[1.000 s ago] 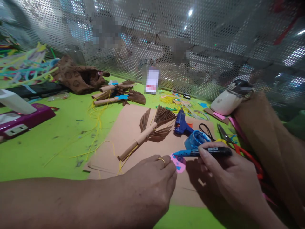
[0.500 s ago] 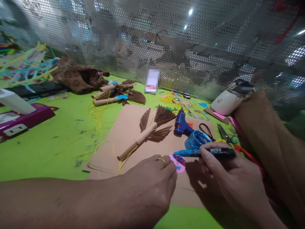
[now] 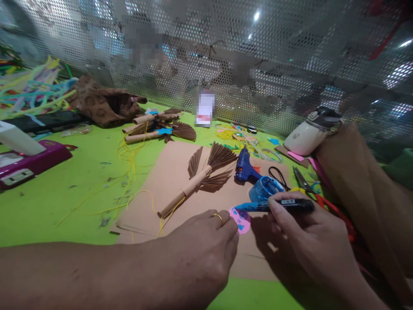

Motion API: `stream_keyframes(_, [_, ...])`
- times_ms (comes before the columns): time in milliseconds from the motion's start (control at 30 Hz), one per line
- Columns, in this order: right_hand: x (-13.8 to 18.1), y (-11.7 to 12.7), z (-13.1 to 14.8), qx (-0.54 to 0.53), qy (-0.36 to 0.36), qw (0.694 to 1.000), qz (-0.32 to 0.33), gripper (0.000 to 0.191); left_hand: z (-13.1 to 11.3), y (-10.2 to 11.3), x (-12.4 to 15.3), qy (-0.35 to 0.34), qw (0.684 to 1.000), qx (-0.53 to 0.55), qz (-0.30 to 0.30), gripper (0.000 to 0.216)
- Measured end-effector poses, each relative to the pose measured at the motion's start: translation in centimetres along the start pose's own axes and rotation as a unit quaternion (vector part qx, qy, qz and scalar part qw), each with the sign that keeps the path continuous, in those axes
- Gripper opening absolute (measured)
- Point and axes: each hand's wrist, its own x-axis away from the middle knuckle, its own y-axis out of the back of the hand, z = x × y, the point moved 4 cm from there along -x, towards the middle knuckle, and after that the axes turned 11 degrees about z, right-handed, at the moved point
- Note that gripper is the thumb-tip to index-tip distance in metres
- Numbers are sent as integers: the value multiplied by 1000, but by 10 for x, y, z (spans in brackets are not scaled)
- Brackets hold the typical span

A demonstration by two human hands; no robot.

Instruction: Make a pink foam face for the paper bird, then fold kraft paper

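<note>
Table: green top, stained. Toward the far left corner: coloured strips, heaped. Along the far edge: brown bag; paper tubes with pleated fans; yellow scraps; white bottle, black lid. Left side: purple power strip. Middle to near edge: brown paper sheets. Right side: scissors, partly hidden.

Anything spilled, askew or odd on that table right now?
Slightly messy: the black pen in the right hand looks coated blue beyond its tip, and blue smears the small jar. Yellow threads lie tangled, and dark smudges mar the green table.
</note>
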Motion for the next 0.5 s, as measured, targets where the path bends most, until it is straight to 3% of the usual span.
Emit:
stream_keyframes(167, [0,1,-3,11,-13,1000,7,21,-1,1,-2,3,1000,10,-1,23])
stream_keyframes(500, [4,2,4,-21,-56,998,-36,19,-1,0,-2,2,1000,14,26,21])
